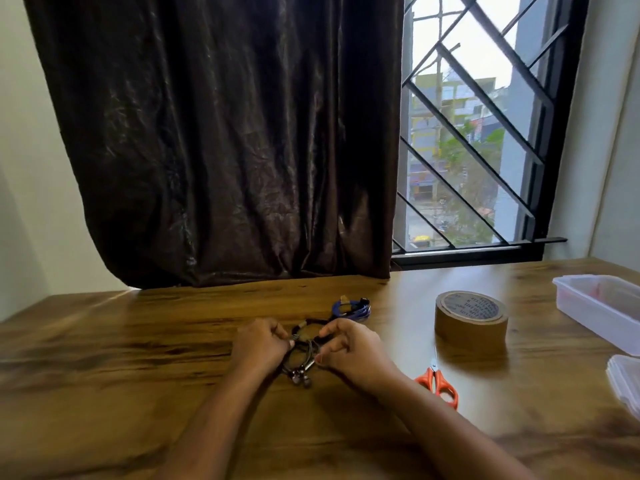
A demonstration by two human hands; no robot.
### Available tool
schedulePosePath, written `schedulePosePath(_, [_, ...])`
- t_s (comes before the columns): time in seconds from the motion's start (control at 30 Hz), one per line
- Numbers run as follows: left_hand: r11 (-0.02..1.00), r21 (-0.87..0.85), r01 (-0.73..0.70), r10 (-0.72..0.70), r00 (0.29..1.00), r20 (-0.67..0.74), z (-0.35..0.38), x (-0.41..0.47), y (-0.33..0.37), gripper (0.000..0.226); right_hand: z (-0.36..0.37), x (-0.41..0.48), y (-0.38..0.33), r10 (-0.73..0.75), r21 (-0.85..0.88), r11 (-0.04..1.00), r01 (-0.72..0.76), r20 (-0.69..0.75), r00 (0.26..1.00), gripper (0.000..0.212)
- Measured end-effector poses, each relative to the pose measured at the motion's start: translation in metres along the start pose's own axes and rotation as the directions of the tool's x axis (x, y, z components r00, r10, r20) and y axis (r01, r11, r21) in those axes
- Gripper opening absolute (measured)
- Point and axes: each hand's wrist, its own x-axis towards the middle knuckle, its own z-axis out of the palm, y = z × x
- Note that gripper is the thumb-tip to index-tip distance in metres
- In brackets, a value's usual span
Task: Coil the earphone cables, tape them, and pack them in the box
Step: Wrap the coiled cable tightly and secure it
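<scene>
Earphone cable (304,355), dark, lies coiled on the table (138,341) between both hands. Left hand (261,342) and right hand (349,348) pinch it, fingers closed. Risk: loosened grip lets the coil spring open before taping. Tape roll (471,322) core print is unreadable.
</scene>
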Motion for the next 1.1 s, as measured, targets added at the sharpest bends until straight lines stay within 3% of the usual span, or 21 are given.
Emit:
schedulePosePath(0.2, [0.984, 0.178, -0.018, 0.011, 0.999, 0.038, -0.006, -0.001, -0.005, 0.009, 0.007, 0.001, 0.007, -0.141, -0.269, 0.951, 0.151, 0.057, 0.988, 0.016])
schedulePosePath(0.3, [0.988, 0.152, -0.008, 0.006, 1.000, 0.013, -0.005, -0.005, -0.003, 0.015, 0.008, 0.003, 0.012, -0.223, -0.337, 0.917, 0.211, 0.002, 0.975, 0.018])
schedulePosePath(0.43, [0.997, 0.073, 0.013, -0.004, 0.992, -0.123, -0.008, -0.014, -0.002, 0.013, 0.009, 0.004, 0.017, -0.338, -0.387, 0.879, 0.278, -0.094, 0.937, 0.017])
schedulePosePath(0.57, [0.993, 0.086, -0.080, 0.101, 0.952, -0.289, -0.006, -0.029, 0.011, 0.018, 0.008, -0.007, 0.009, -0.446, -0.433, 0.839, 0.328, -0.202, 0.872, 0.016])
schedulePosePath(0.67, [0.989, 0.060, -0.138, 0.150, 0.935, -0.322, 0.005, -0.043, 0.033, 0.022, 0.009, -0.017, 0.003, -0.550, -0.604, 0.729, 0.322, -0.236, 0.801, 0.014])
schedulePosePath(0.77, [0.979, -0.076, -0.190, 0.160, 0.942, -0.296, 0.020, -0.056, 0.063, 0.017, -0.006, -0.028, 0.001, -0.657, -0.749, 0.589, 0.303, -0.226, 0.719, 0.005])
schedulePosePath(0.83, [0.955, -0.202, -0.217, 0.159, 0.950, -0.269, 0.029, -0.062, 0.088, 0.015, -0.033, -0.037, 0.002, -0.698, -0.823, 0.515, 0.238, -0.241, 0.675, 0.010])
schedulePosePath(0.97, [0.877, -0.400, -0.267, 0.218, 0.962, -0.163, 0.055, -0.075, 0.156, 0.016, -0.114, -0.060, 0.005, -0.701, -0.887, 0.462, 0.020, -0.351, 0.621, 0.022])
schedulePosePath(1.1, [0.791, -0.604, -0.091, 0.159, 0.985, 0.061, 0.087, -0.090, 0.220, 0.012, -0.201, -0.088, 0.023, -0.544, -0.780, 0.569, -0.260, -0.594, 0.593, 0.019])
